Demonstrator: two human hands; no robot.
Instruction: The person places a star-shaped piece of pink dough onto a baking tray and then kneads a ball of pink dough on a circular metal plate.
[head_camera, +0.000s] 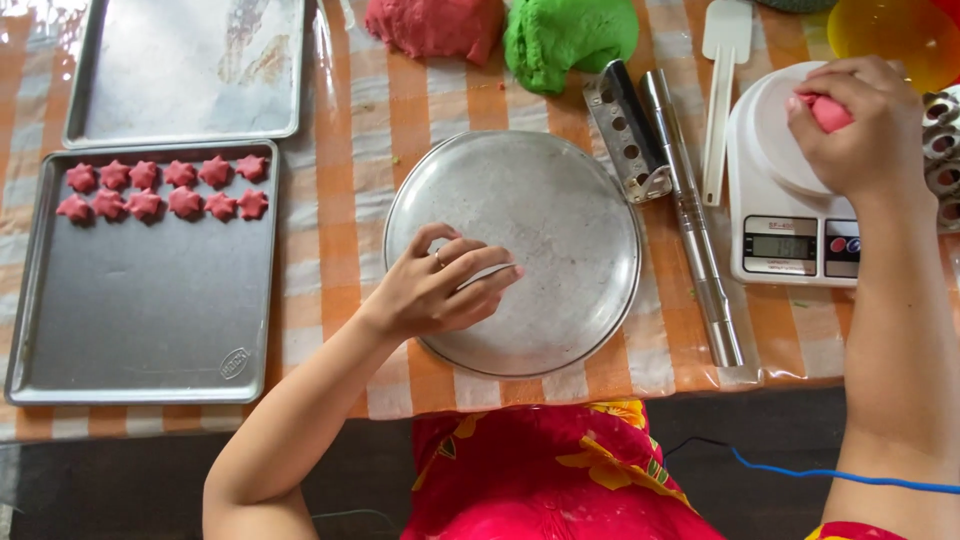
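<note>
My right hand (850, 125) clenched a pink dough lump (830, 112) over the white scale (790, 215) to weigh it, while left of the scale my left hand (445, 290), grip empty, steadied the round pan (560, 210).

The right hand (850, 125) closes over a small pink dough piece (829, 112), hiding most of it, and covers part of the white digital kitchen scale (775, 215), whose display is too small to read. The top edge cuts off the red dough lump (435, 25), green dough lump (565, 40) and yellow translucent bowl (895, 35)
</note>
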